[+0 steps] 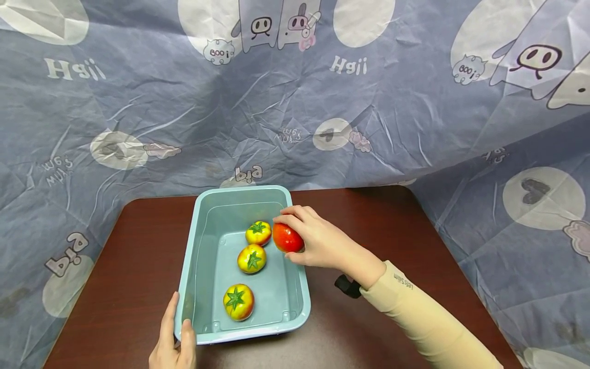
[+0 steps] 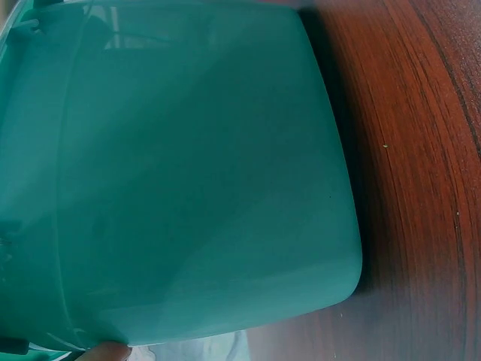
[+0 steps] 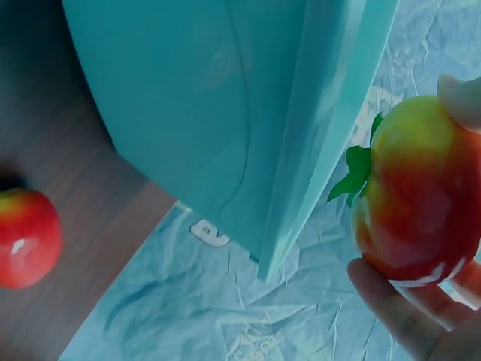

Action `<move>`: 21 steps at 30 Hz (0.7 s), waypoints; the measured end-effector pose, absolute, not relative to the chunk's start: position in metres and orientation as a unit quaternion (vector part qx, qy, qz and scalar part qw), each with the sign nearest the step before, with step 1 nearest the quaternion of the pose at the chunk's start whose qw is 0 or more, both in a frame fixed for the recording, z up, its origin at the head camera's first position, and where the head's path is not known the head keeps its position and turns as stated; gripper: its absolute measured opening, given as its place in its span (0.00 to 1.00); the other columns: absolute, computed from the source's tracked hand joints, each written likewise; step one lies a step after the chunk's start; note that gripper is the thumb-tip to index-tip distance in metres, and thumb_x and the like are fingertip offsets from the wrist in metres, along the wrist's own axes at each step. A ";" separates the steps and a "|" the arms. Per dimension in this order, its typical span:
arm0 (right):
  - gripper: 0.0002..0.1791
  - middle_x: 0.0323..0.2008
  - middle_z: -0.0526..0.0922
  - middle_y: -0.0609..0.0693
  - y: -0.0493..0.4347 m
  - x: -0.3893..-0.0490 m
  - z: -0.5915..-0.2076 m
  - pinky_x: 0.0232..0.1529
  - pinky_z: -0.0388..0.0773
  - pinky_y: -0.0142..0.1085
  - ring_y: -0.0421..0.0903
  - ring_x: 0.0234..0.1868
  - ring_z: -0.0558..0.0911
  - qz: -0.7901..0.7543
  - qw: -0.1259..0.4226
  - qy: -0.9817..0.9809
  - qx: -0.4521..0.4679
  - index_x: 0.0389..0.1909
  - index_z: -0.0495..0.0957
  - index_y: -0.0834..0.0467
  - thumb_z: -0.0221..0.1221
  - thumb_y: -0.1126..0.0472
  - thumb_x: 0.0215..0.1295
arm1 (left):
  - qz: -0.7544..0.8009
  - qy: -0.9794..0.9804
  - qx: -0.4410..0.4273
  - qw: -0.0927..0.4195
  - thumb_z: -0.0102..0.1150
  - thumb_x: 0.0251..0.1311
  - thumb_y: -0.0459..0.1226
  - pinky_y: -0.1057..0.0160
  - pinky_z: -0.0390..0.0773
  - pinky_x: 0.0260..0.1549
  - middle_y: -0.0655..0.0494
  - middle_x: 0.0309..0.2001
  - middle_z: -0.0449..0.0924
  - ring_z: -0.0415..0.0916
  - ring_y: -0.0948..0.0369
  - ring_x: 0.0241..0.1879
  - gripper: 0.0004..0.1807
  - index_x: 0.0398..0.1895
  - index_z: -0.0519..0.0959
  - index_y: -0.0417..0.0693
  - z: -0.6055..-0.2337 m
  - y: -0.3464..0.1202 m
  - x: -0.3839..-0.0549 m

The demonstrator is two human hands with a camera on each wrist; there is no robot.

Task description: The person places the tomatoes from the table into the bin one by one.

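A light blue plastic bin (image 1: 186,266) stands on the table, with three yellow-and-red toy tomatoes lying inside: a far one (image 1: 258,233), a middle one (image 1: 252,259) and a near one (image 1: 238,302). Over the bin's right rim, my right hand (image 1: 318,238) grips a red toy tomato (image 1: 287,238) between thumb and fingers. The right wrist view shows this tomato's yellow top and green leaves (image 3: 353,173). At the bin's near left corner, my left hand (image 1: 172,341) holds the rim between thumb and fingers. Only one fingertip (image 2: 107,352) shows in the left wrist view.
Another red tomato (image 3: 26,237) lies on the table outside the bin in the right wrist view; the head view does not show it. The dark brown table (image 1: 369,220) has a patterned grey-blue cloth (image 1: 258,128) hanging behind it and at its sides.
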State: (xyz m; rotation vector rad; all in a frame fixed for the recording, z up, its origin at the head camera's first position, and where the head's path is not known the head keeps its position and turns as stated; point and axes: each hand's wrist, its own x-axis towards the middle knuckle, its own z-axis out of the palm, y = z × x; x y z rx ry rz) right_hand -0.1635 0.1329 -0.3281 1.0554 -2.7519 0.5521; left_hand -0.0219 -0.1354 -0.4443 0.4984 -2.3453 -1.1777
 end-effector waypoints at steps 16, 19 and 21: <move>0.33 0.62 0.71 0.51 0.115 -0.155 -0.338 0.51 0.81 0.37 0.49 0.62 0.71 0.180 0.018 -0.904 0.387 0.62 0.72 0.52 0.69 0.56 0.53 | -0.423 -0.850 0.188 0.252 0.53 0.63 0.31 0.88 0.65 0.22 0.32 0.48 0.83 0.79 0.70 0.34 0.30 0.69 0.71 0.59 -0.446 -0.135 -0.023; 0.33 0.62 0.71 0.51 0.112 -0.153 -0.341 0.52 0.80 0.37 0.49 0.63 0.71 0.180 0.007 -0.901 0.395 0.63 0.72 0.52 0.69 0.56 0.54 | -0.424 -0.850 0.187 0.252 0.53 0.63 0.31 0.87 0.66 0.21 0.33 0.47 0.83 0.68 0.82 0.35 0.30 0.69 0.71 0.59 -0.446 -0.135 -0.023; 0.33 0.62 0.71 0.50 0.111 -0.152 -0.342 0.53 0.80 0.36 0.48 0.62 0.71 0.179 0.005 -0.900 0.397 0.63 0.72 0.51 0.69 0.56 0.54 | -0.425 -0.849 0.185 0.253 0.53 0.63 0.31 0.87 0.66 0.21 0.32 0.47 0.83 0.68 0.82 0.35 0.30 0.69 0.71 0.59 -0.446 -0.135 -0.023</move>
